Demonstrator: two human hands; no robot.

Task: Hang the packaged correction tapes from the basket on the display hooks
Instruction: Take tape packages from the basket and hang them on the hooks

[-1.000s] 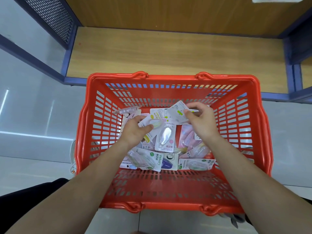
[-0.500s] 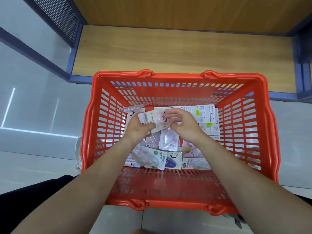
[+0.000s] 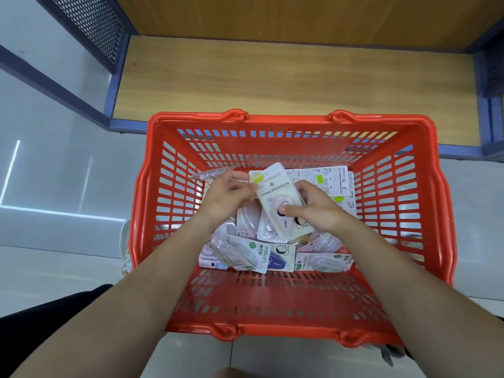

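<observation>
**Mia:** What is happening here?

**Ben:** It is picking-up time. Both hands are down in the red plastic basket with slotted walls (image 3: 409,203). The right hand (image 3: 319,211) holds a pale card pack with a clear bubble (image 3: 274,192). Its thumb presses on the front and its fingers curl behind. The left hand (image 3: 223,199) has bent fingers that nip the pack's left edge.

**Mia:** Where is that pack?

**Ben:** It is in the middle of the basket, tilted, with its far end pointing to 11 o'clock. It sits just above the heap of other correction tape packs (image 3: 256,253), which runs from 6 o'clock up to 1 o'clock.

**Mia:** And the hooks?

**Ben:** I can't see any. There is only a light wooden shelf board (image 3: 272,77) at 12 o'clock.

**Mia:** What comes next?

**Ben:** I think the pack must come up out of the basket. Then its hanging hole has to meet a hook.
</observation>
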